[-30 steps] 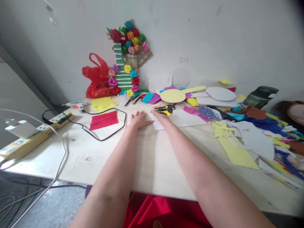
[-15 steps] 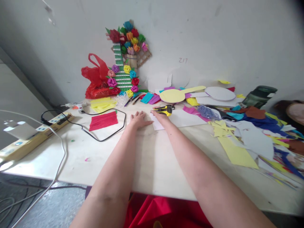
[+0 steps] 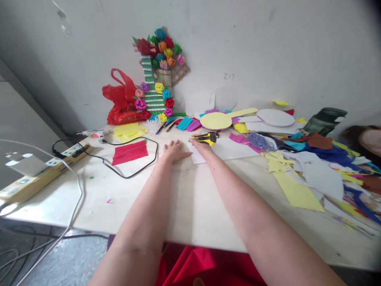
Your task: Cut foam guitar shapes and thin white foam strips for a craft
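My left hand (image 3: 174, 151) lies flat on the table with its fingers spread. Its thumb stretches right, to the left edge of a white sheet (image 3: 229, 150). Over that sheet's left end, my right hand (image 3: 201, 147) is closed around a yellow and black utility knife (image 3: 210, 138). The knife's body shows above the hand; its blade tip cannot be made out. Behind the knife lies a pale yellow paddle-shaped cutout (image 3: 216, 120).
Left are a red crepe sheet (image 3: 130, 152), a black cable (image 3: 125, 177) and a power strip (image 3: 44, 174). A paper-flower craft (image 3: 154, 95) and red bag (image 3: 120, 97) stand by the wall. Paper scraps (image 3: 318, 174) and a dark green bottle (image 3: 326, 121) lie right.
The view has shifted very slightly. Both hands, the knife and the white sheet show no clear movement.
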`<act>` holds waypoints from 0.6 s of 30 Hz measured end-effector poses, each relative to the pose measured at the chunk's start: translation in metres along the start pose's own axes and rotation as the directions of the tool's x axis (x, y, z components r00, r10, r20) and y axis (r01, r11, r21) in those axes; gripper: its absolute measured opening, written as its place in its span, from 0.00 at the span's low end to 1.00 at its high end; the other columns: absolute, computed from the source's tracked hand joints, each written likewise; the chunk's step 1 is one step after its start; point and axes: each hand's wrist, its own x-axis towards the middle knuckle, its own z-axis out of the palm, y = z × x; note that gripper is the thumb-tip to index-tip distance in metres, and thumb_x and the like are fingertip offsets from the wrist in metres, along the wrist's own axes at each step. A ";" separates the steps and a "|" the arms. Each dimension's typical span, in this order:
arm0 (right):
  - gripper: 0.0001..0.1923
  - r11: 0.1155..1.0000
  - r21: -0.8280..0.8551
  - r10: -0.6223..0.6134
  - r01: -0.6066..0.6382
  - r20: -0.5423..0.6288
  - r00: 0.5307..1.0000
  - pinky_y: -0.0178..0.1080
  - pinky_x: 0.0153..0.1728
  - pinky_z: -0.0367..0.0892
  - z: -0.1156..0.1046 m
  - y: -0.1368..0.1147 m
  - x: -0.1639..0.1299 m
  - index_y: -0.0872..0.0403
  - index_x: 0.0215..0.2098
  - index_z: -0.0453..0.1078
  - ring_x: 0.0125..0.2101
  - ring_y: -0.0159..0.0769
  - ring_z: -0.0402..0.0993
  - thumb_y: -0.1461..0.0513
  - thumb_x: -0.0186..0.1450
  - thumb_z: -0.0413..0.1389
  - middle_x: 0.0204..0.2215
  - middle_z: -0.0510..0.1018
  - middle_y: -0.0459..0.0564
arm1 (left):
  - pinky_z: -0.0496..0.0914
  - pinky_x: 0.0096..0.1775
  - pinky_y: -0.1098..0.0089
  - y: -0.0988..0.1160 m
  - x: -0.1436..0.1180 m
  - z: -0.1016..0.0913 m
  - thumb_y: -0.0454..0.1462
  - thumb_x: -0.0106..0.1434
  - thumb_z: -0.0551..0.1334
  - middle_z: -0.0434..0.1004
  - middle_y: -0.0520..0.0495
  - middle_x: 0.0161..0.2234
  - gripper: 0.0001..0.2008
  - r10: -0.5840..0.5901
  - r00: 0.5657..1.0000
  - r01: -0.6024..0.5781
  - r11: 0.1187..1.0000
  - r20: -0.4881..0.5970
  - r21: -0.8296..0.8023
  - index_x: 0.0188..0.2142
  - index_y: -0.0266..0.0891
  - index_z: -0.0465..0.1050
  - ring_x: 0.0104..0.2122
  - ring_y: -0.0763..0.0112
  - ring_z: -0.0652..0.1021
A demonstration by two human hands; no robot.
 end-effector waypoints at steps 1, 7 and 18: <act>0.14 1.000 0.006 0.005 -0.005 0.002 1.000 0.36 0.37 0.63 0.000 0.000 0.000 0.53 0.40 0.66 0.30 0.29 0.69 0.59 0.56 0.55 0.30 0.73 0.45 | 0.39 0.57 0.51 0.000 0.000 0.000 0.62 0.50 0.48 0.39 0.47 0.64 0.43 0.000 1.000 0.000 1.000 -0.001 0.000 0.61 0.44 0.48 0.62 0.56 0.43; 0.13 1.000 -0.011 0.007 -0.007 0.006 1.000 0.36 0.38 0.63 -0.001 -0.005 -0.004 0.53 0.39 0.66 0.30 0.29 0.68 0.60 0.56 0.55 0.29 0.72 0.45 | 0.39 0.57 0.50 -0.001 0.002 0.001 0.62 0.51 0.47 0.39 0.47 0.64 0.43 0.005 1.000 -0.005 1.000 0.004 0.007 0.61 0.43 0.48 0.62 0.56 0.42; 0.13 1.000 -0.019 -0.018 0.018 0.006 1.000 0.35 0.36 0.64 0.001 0.000 0.000 0.53 0.38 0.65 0.29 0.28 0.69 0.59 0.54 0.56 0.27 0.72 0.43 | 0.39 0.57 0.50 -0.001 0.002 0.001 0.63 0.50 0.48 0.39 0.46 0.64 0.44 0.007 1.000 -0.007 1.000 0.000 -0.011 0.61 0.43 0.48 0.62 0.55 0.43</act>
